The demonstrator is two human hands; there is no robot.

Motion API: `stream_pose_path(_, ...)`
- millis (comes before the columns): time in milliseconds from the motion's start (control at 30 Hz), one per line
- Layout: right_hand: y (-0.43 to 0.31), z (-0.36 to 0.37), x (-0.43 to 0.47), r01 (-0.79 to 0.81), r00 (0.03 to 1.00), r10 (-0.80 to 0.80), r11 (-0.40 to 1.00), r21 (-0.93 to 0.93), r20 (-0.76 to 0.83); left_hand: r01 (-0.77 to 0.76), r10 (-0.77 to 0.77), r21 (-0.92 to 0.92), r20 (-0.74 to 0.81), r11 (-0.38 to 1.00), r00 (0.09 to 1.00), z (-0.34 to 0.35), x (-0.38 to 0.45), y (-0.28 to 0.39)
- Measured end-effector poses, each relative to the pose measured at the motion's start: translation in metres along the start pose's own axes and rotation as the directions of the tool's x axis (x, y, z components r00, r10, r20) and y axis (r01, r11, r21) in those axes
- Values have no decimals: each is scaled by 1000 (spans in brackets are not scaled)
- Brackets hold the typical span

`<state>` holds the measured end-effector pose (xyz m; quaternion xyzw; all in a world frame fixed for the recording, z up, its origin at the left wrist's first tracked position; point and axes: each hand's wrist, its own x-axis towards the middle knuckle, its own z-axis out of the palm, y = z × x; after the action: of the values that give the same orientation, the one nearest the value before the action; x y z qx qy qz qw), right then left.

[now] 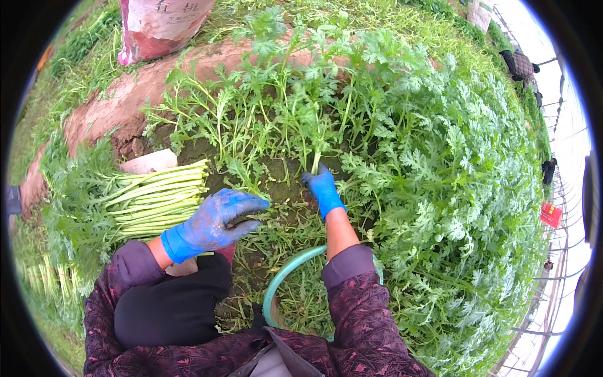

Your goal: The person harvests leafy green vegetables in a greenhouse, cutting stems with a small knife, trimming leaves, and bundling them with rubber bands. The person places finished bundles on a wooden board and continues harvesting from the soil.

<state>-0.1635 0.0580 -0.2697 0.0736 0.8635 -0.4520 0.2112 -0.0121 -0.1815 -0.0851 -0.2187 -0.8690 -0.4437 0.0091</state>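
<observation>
My right hand (325, 184), in a blue glove, grips the base of a leafy green stalk (316, 158) close to the soil. Any tool in that hand is hidden from me. My left hand (214, 221), in a muddy blue glove, hangs with its fingers apart and nothing between them. Left of it lies a pile of cut greens (160, 198), their pale stems pointing towards me and their leaves spread to the left. Lobed-leaf plants (264, 103) stand rooted ahead of both hands.
A green-rimmed basin (282, 282) sits below my right forearm. Dense plants (452, 198) fill the right side. A printed sack (162, 28) stands at the upper left. Tied bundles (52, 278) lie at the lower left. People (520, 66) are far off at the right.
</observation>
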Motion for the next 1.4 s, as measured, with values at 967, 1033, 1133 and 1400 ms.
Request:
stream_pose_path(967, -152, -7, -158, 99, 767, -257, 953, 287, 589, 537, -588, -843, 419, 31, 692, 13, 14, -6)
stream_pose_path(1033, -148, -9, -163, -21, 708, -154, 971, 238, 690, 383, -545, -896, 211, 224, 811, 15, 19, -5)
stream_pose_path(1133, -132, -9, -169, -92, 730, -69, 976, 199, 680, 213, -488, -976, 165, 44, 857, 17, 25, -5)
stream_pose_path(1400, -117, -5, -185, -402, 768, -61, 729, 554, 638, 65, -512, -990, 119, -122, 850, 13, 36, 13)
